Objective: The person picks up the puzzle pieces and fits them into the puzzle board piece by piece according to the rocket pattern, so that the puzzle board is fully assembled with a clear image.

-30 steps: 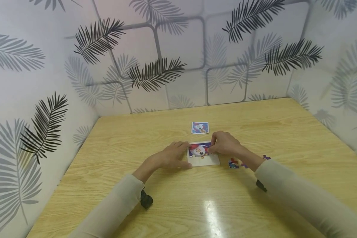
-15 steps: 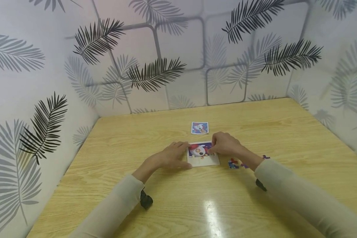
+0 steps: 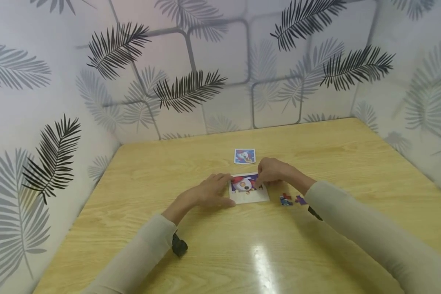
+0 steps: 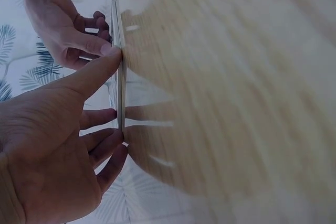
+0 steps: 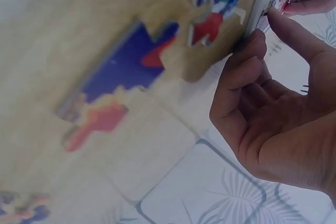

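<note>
A partly filled jigsaw puzzle [image 3: 248, 197] with a white dog in a red hat lies flat on the table. Along its left side my left hand [image 3: 214, 191] rests, thumb at the near corner and fingers at the far one; in the left wrist view the fingertips touch the edge of its board [image 4: 119, 87]. At the right side is my right hand [image 3: 273, 170], fingers curled. The right wrist view has its thumb [image 5: 294, 32] pressing the picture's face and curled fingers against the board's edge, partly hiding that corner.
Right of the puzzle lie loose jigsaw pieces, one blue and red [image 3: 286, 199], another purple [image 3: 300, 200]; a further piece [image 5: 26, 206] shows in the right wrist view. A small picture card [image 3: 244, 156] lies behind. Leaf-patterned walls [image 3: 224, 102] border the wooden table [image 3: 213, 249].
The right hand turns slightly, its fingers curling more at the puzzle's right edge. The right sleeve shifts and covers the farthest loose piece. The left hand stays in place; the head view shifts slightly.
</note>
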The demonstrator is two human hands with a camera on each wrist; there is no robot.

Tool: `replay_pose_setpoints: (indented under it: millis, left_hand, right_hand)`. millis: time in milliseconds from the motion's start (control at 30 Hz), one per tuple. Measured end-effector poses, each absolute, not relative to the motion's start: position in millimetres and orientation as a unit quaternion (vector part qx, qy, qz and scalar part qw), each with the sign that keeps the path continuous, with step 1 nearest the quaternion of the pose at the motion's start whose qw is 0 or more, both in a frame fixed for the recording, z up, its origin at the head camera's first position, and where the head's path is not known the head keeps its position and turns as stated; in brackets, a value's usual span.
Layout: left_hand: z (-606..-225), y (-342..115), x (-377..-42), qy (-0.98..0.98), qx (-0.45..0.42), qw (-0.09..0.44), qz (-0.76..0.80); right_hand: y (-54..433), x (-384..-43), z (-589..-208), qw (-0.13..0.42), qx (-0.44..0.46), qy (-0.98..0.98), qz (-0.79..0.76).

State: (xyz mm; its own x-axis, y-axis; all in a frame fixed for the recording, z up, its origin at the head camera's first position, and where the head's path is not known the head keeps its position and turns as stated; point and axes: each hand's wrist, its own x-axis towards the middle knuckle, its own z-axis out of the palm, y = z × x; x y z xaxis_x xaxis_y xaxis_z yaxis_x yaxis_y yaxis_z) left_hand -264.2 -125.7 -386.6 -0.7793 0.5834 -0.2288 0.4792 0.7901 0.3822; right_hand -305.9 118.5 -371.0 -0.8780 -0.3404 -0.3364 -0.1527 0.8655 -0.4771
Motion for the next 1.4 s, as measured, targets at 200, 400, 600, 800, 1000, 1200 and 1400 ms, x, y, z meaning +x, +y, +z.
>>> replay_pose_setpoints:
  millis: [200, 400, 600, 800, 1000, 1200, 1400]
  left_hand:
    - [-386.5, -125.5, -265.3, 0.935, 0.280, 0.166, 0.143]
    - [-386.3, -124.4, -264.4, 0.934, 0.283, 0.165, 0.142]
    - [-386.5, -124.1, -263.5, 0.936, 0.280, 0.163, 0.136]
    - [-386.3, -123.9, -263.2, 0.934, 0.280, 0.169, 0.143]
    - [-388.7, -123.7, -263.9, 0.935, 0.284, 0.162, 0.141]
    - [-389.6, -125.1, -264.3, 0.934, 0.285, 0.159, 0.144]
    - [-389.3, -124.5, -263.8, 0.933, 0.285, 0.163, 0.145]
  right_hand:
    - [125.2, -302.9, -375.5, 0.204, -0.142, 0.928, -0.276]
    - [136.8, -298.2, -366.1, 0.223, -0.127, 0.906, -0.336]
    - [151.6, -292.6, -355.4, 0.231, -0.130, 0.877, -0.402]
    - [166.6, -287.7, -355.4, 0.238, -0.133, 0.856, -0.439]
    - [177.8, -283.5, -358.2, 0.236, -0.126, 0.843, -0.466]
    - [185.1, -283.0, -362.0, 0.233, -0.117, 0.840, -0.476]
    - [189.2, -280.6, -361.7, 0.238, -0.111, 0.834, -0.485]
